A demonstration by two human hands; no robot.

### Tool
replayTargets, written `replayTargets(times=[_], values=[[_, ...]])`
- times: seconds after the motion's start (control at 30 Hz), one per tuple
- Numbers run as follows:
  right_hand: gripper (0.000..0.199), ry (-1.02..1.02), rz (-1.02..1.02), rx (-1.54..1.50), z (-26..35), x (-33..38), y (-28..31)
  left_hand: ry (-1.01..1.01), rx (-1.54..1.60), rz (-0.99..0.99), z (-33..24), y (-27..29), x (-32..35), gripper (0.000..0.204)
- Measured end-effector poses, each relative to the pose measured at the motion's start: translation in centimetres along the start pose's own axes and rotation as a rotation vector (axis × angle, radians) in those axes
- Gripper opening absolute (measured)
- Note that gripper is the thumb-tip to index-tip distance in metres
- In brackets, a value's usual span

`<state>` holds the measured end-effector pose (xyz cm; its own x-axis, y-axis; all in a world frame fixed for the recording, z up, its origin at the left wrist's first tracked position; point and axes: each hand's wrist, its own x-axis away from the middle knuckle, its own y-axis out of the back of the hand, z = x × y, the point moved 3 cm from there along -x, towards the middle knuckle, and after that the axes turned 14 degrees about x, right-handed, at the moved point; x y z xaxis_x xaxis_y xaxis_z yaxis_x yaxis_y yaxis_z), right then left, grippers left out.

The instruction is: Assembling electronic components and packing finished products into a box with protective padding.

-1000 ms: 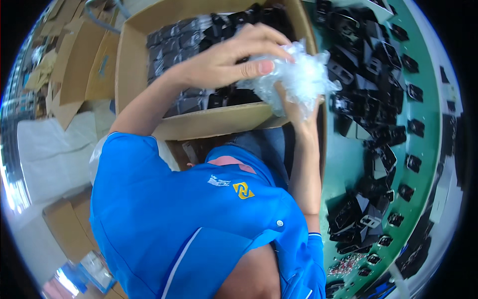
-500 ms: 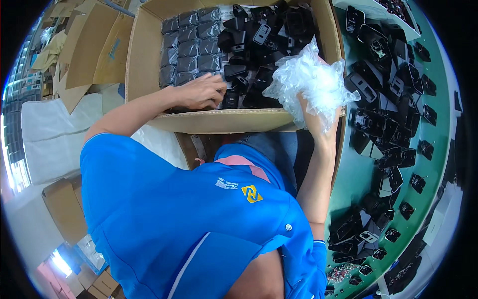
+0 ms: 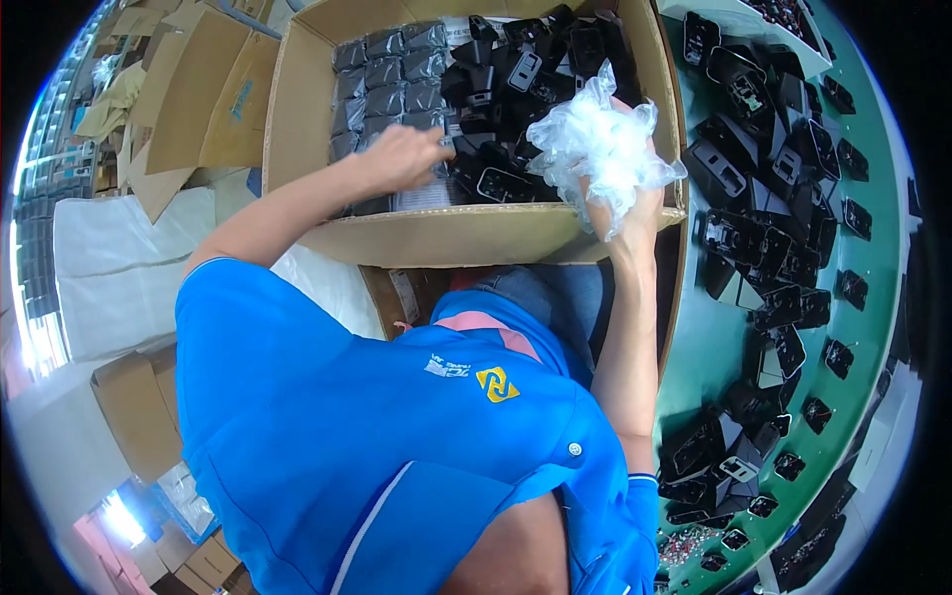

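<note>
Looking straight down over a blue polo shirt, so the hands come in from the bottom here. Right hand is clenched around a crumpled wad of clear plastic bags, thin, crinkly and shiny, held up right at the near right corner of the cardboard box. Left hand is reaching into the box with fingers loosely curled, resting on the stuff inside; can't really tell if it's pinching anything or just touching.

Inside the box it's split: on the left, neat rows of small grey bagged parts, dull and kinda matte through the wrap; on the right, a loose heap of black plastic parts, blocky and hard-edged, some with a lighter square face. The box itself is plain brown corrugated card with its flaps open.

Off to the right there's a green tabletop, smooth surface, scattered with more of the same black plastic pieces, some piled, some spaced apart along the edge. To the left, flattened cardboard sheets and a white sheet on the floor, plus smaller cartons lower left. Looks like a workshop or packing floor.
</note>
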<state>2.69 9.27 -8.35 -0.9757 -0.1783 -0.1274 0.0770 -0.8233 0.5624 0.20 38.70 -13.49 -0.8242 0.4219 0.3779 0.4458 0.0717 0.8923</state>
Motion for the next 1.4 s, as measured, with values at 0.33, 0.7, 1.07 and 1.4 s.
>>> replayTargets(times=[0.33,0.7,1.07,1.4], values=[[0.055,0.179,-0.211,0.125,1.6,-0.9,-0.2,0.11,0.663,-0.294,2.7,1.7,-1.0,0.019],[0.051,0.187,-0.233,0.036,1.3,-0.5,-0.4,-0.082,-0.047,-0.233,5.1,-3.0,-3.0,0.021],[0.051,0.179,-0.231,0.096,0.9,-0.3,-0.2,0.327,0.561,-0.348,8.9,0.2,-4.3,0.023],[0.05,0.158,-0.194,0.077,1.2,-0.1,0.1,0.116,-0.248,-0.23,8.3,-2.3,-7.3,0.022]])
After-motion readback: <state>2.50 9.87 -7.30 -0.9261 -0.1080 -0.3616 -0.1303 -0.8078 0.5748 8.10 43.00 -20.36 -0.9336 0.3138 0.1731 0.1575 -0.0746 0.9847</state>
